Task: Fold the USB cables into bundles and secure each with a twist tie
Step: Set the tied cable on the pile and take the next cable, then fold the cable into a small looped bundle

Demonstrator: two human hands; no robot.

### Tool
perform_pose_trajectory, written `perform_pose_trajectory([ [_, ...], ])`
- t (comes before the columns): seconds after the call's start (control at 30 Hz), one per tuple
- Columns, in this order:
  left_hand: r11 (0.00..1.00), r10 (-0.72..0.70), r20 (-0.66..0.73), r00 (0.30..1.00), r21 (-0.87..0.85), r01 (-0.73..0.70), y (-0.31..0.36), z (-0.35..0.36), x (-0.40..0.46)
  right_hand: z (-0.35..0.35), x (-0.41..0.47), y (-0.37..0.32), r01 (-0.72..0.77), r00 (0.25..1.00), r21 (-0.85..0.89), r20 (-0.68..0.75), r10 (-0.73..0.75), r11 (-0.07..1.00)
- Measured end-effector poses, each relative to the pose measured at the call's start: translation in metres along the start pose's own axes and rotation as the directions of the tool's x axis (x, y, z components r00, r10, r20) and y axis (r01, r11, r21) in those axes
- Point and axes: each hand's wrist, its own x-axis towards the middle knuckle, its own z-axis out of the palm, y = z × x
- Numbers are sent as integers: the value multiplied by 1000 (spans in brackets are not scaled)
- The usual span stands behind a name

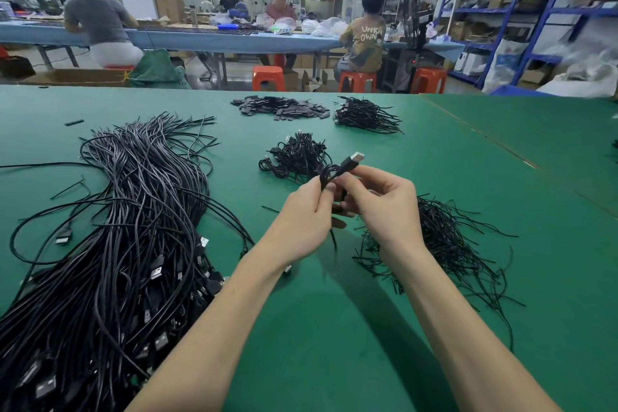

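A folded black USB cable bundle (336, 172) is held above the green table (334, 328), its silver plug sticking up to the right. My left hand (306, 214) grips the bundle from the left. My right hand (381, 204) pinches it from the right; a thin black tie end hangs down below the hands. A large heap of loose USB cables (127, 227) lies to the left. Loose black twist ties (451, 244) lie partly under my right wrist. Finished bundles (294, 157) sit just beyond the hands.
Farther back lie a pile of small flat black pieces (284, 107) and another pile of black ties (366, 115). A table seam (485, 137) runs diagonally at right. People sit at a blue bench behind, with orange stools and blue shelving at right.
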Motion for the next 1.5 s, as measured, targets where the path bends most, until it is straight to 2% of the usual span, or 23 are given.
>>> perform_pose_trajectory([
  [0.1,993,26,-25,999,118,-23,-1,5,-4,-3,0,-4,-6,999,-27,41,8,1000],
  [0.23,992,37,-50,998,121,-30,0,7,-2,-9,0,-12,7,981,-84,194,10,996],
  [0.33,989,25,10,1000,144,-26,-2,3,-1,-15,2,-18,-30,957,-62,287,47,998],
  [0.43,989,-3,96,995,148,-11,-4,-1,-1,-21,3,-22,-9,930,-175,361,73,985],
  [0.57,994,-2,183,983,110,-18,-2,7,-4,-17,6,-15,62,992,-334,122,-22,941],
  [0.7,985,-44,156,987,-157,69,2,15,-6,-19,9,-9,-31,999,-223,7,34,974],
  [0.77,955,-46,104,993,-287,74,1,19,-5,-19,9,-8,-50,999,-162,-14,48,986],
  [0.9,938,-105,13,994,-331,104,-8,12,0,-13,10,-6,-105,992,-79,56,110,991],
  [0.97,913,-154,-51,987,-389,123,-14,1,3,-14,11,-2,-124,988,-112,78,133,986],
  [1.0,893,-178,-83,980,-432,126,-16,-6,5,-14,12,2,-91,992,-193,73,106,977],
  [1.1,840,-216,-169,962,-534,95,-21,-24,11,-6,12,20,100,987,-550,160,-13,829],
  [1.2,813,-231,-211,950,-578,69,-24,-33,13,18,15,33,217,954,-747,299,27,629],
  [1.37,761,-246,-226,943,-647,43,-25,-42,11,57,29,47,323,920,-845,386,68,426],
  [1.5,705,-267,-222,938,-708,33,-26,-53,10,67,33,55,246,952,-885,298,76,396],
])
